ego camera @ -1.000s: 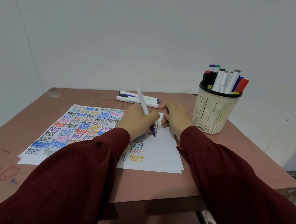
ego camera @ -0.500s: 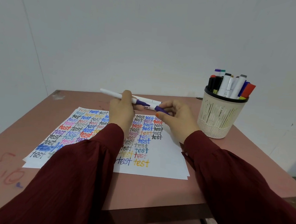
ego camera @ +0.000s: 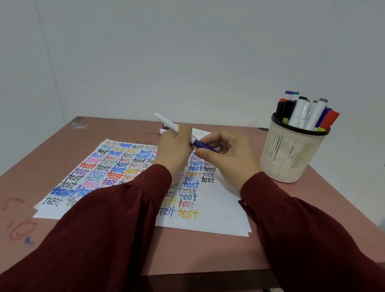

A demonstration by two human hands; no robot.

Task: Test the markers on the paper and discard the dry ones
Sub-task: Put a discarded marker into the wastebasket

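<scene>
My left hand (ego camera: 174,151) grips a white marker (ego camera: 168,122) with a purple front end, held above the far edge of the paper (ego camera: 218,209). My right hand (ego camera: 228,156) holds the purple cap (ego camera: 204,145) at the marker's tip; the two pieces meet between my hands. The paper lies on the table and is covered with rows of the word "test" in many colours. A cream mesh cup (ego camera: 290,155) at the right holds several markers upright.
Two more markers (ego camera: 162,131) lie on the pink table (ego camera: 200,252) behind my hands, mostly hidden. The table's front edge runs just below the paper. A white wall stands close behind. Old pen scribbles mark the table's left corner.
My left hand lifted the marker off the paper and turned it level. My right hand brought the purple cap to its tip, and the gap between them has closed.
</scene>
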